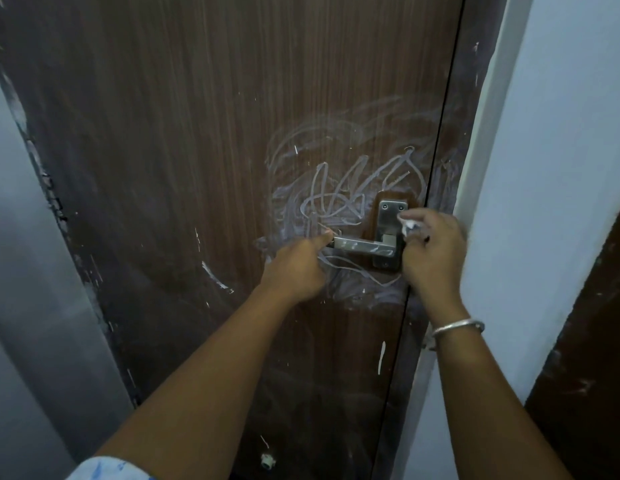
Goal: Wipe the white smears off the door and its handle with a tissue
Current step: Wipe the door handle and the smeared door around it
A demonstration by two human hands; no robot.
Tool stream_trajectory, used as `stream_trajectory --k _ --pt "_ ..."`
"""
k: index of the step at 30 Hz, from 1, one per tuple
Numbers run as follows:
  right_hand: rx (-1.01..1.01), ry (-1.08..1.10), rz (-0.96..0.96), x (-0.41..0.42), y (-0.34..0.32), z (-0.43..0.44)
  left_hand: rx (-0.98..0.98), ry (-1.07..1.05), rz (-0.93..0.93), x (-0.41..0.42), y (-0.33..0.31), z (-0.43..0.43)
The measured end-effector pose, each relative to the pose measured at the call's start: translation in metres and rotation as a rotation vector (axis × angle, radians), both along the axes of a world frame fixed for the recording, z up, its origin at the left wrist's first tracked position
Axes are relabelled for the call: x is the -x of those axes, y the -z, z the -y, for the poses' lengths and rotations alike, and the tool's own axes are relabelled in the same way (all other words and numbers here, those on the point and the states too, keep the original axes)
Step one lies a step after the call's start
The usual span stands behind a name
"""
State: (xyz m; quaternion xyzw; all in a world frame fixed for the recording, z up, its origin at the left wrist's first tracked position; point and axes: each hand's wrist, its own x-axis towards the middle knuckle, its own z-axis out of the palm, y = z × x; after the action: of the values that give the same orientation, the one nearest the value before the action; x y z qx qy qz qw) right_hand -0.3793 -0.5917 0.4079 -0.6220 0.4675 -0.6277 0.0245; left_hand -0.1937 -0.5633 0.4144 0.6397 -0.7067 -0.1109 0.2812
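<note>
A dark brown wooden door (204, 140) fills the view. White smears (339, 192) loop and scribble over it around the metal lever handle (362, 244) and its steel plate (390, 216). My left hand (296, 268) pinches the free end of the lever. My right hand (435, 251) holds a crumpled white tissue (511, 227) against the right side of the steel plate; most of the tissue is hidden by my fingers. A silver bangle sits on my right wrist.
The door frame (474, 140) and a pale blue wall (561, 168) stand close on the right. Another pale wall (21, 271) runs down the left. White flecks dot the lower part of the door.
</note>
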Motion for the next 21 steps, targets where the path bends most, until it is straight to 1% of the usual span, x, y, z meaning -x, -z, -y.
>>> stream_trajectory --k 1,3,5,7,9,11,14,16,18,21 --pt "-0.013 -0.005 -0.145 0.002 -0.011 0.004 -0.002 -0.002 0.006 0.000 0.000 0.000" --pt "-0.109 -0.032 -0.449 0.003 -0.029 0.015 0.006 -0.011 0.036 0.000 0.001 0.001" --pt "-0.159 -0.002 -0.744 0.002 -0.039 0.024 0.025 -0.022 0.060 0.000 0.003 0.000" --pt "-0.166 -0.006 -0.974 0.000 -0.048 0.029 0.040 -0.023 0.084 0.000 0.004 -0.001" --pt "-0.223 -0.040 -1.146 -0.002 -0.057 0.032 0.048 -0.020 0.109 0.001 0.003 -0.001" --pt "-0.313 -0.071 -1.256 -0.005 -0.064 0.034 0.051 -0.028 0.146 0.001 0.002 -0.001" --pt "-0.436 -0.101 -1.350 -0.011 -0.070 0.039 0.048 -0.051 0.194 0.002 0.004 -0.002" --pt "-0.475 -0.119 -1.369 -0.014 -0.072 0.041 0.048 -0.051 0.194 0.002 0.005 -0.002" --pt "-0.493 -0.150 -1.348 -0.015 -0.073 0.043 0.050 -0.052 0.188 0.001 0.005 -0.001" --pt "-0.446 -0.113 -1.323 -0.018 -0.075 0.042 0.048 -0.048 0.177 0.000 0.005 0.000"
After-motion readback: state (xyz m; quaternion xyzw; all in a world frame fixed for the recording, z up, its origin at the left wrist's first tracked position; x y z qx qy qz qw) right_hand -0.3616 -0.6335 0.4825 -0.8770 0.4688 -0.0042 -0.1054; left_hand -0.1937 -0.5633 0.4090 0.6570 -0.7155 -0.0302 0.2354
